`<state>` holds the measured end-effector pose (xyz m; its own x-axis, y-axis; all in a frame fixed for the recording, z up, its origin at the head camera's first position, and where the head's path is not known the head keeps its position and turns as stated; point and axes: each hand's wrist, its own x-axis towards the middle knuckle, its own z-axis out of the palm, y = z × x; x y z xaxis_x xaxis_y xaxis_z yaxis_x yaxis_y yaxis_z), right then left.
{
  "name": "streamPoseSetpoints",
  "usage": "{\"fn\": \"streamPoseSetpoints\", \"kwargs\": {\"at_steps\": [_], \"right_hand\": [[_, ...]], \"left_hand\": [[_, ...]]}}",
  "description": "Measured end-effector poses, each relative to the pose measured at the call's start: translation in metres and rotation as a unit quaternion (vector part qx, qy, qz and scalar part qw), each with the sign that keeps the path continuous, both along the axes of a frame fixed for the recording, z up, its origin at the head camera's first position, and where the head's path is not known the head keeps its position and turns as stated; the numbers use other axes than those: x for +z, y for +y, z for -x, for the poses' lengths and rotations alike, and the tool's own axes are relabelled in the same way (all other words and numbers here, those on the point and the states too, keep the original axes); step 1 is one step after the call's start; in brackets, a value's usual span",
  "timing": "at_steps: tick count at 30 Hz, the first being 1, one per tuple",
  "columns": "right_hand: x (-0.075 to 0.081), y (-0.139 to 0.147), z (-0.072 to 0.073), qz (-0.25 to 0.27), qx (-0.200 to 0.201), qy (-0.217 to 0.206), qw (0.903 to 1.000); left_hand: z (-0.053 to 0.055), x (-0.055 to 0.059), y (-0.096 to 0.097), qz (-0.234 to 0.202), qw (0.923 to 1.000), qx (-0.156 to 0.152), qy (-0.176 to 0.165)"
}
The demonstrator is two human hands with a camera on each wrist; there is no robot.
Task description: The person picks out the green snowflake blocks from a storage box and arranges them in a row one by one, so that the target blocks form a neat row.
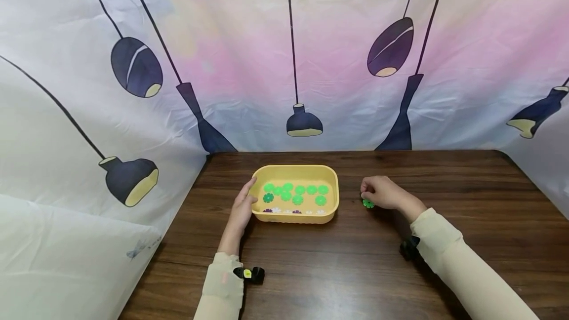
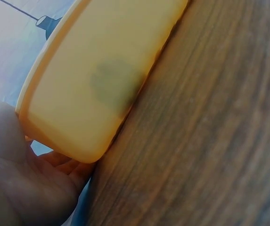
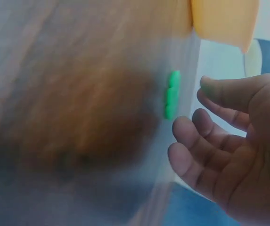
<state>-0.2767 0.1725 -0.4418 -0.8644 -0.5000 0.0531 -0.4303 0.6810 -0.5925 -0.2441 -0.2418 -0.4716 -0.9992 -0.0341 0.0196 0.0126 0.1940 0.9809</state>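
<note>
A yellow plastic basket (image 1: 293, 218) stands on the table, holding several light green flower-shaped pieces (image 1: 300, 189) and one darker green piece (image 1: 268, 198). Purple and white pieces show just above its near rim. My left hand (image 1: 242, 207) holds the basket's left end, the thumb at the rim and the other fingers against the outside of the wall. Right of the basket, a single green flower-shaped piece (image 1: 368, 203) lies flat on the table. Over it is my right hand (image 1: 384, 192); the right wrist view shows thumb and fingers bent and apart, close to the green piece (image 3: 171, 95).
The dark wood-grain table (image 1: 306, 260) reaches back to a pastel cloth backdrop (image 1: 249, 63) printed with hanging lamps. Black camera straps (image 1: 251, 274) sit at both wrists, over light sleeves.
</note>
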Motion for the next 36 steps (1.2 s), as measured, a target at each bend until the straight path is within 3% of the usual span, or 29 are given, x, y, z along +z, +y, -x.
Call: {"fn": "streamPoseSetpoints", "kwargs": {"at_steps": [5, 12, 18, 27, 36], "right_hand": [[0.014, -0.014, 0.003, 0.014, 0.018, 0.029, 0.9993], [0.046, -0.039, 0.009, 0.007, 0.034, 0.001, 0.9994], [0.056, -0.063, 0.012, 0.012, 0.053, 0.013, 0.9984], [0.047, -0.097, 0.014, -0.018, 0.091, 0.044, 0.9947], [0.030, -0.115, 0.007, -0.073, 0.079, 0.003, 0.9942]], "left_hand": [[0.000, -0.001, 0.000, -0.002, 1.0000, 0.000, 0.002], [0.000, 0.000, 0.000, 0.000, 1.0000, 0.001, -0.003], [0.001, -0.001, -0.001, 0.003, 1.0000, 0.004, 0.000], [0.001, -0.001, -0.003, 0.010, 0.9999, 0.002, 0.004], [0.002, -0.003, -0.001, 0.009, 0.9999, 0.007, 0.006]]}}
